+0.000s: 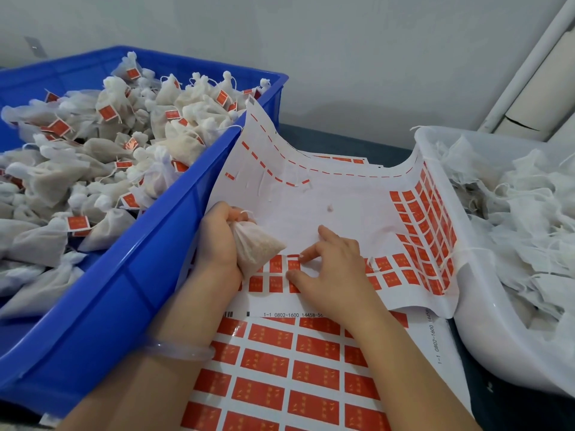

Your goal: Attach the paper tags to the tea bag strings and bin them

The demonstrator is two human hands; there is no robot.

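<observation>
My left hand point(214, 241) grips a filled white tea bag point(256, 248) over the sticker sheet, its string end poking out above my fingers. My right hand point(334, 269) rests on the white backing sheet point(326, 194), its thumb and forefinger pinching the edge of one red paper tag point(294, 262) in the sheet's remaining rows. The blue bin point(124, 275) on the left holds a heap of tagged tea bags point(102, 157). At the right, a white bin point(485, 331) holds untagged tea bags point(529, 219) with loose strings.
A full sheet of red tags point(298, 374) lies under the partly used sheet, near my forearms. The used sheet curls up against the blue bin and over the white bin's rim. A grey wall and a white pipe point(529, 63) stand behind.
</observation>
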